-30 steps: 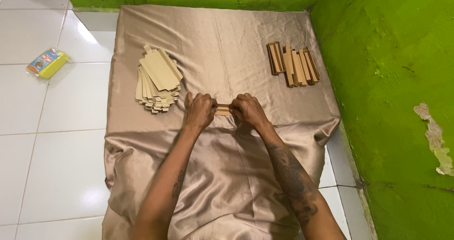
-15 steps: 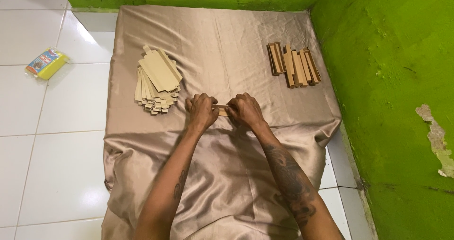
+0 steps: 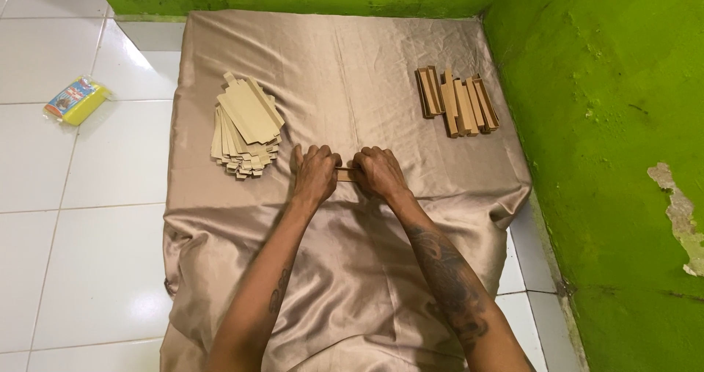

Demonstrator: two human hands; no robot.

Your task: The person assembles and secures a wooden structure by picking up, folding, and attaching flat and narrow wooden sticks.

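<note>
Your left hand and right hand sit side by side near the middle of the satin cloth, a little toward its front edge, knuckles up and fingers curled down, and together they pinch a single small cardboard piece between them. Only a short tan strip of it shows in the gap between your hands, so you cannot read its full shape from here. Both grips are closed on it from either end, which looks like the hold you would use to crease or fold the piece against the cloth, with the soft surface giving you something to press into. Toward the cloth's left edge lies one fanned stack of flat cardboard blanks, overlapped so closely that you cannot count them exactly; there are clearly more than ten. It lies just beside your left hand, within easy reach, which suggests it is the supply. Toward the right edge, near the far right corner, a row of folded cardboard pieces lies with long sides touching, roughly seven or eight, though the overlaps keep the count uncertain. Kept well apart from the blanks, they read as the finished lot. Off the cloth, on the white tiled floor beyond its left edge, rests one small yellow packet, untouched.
</note>
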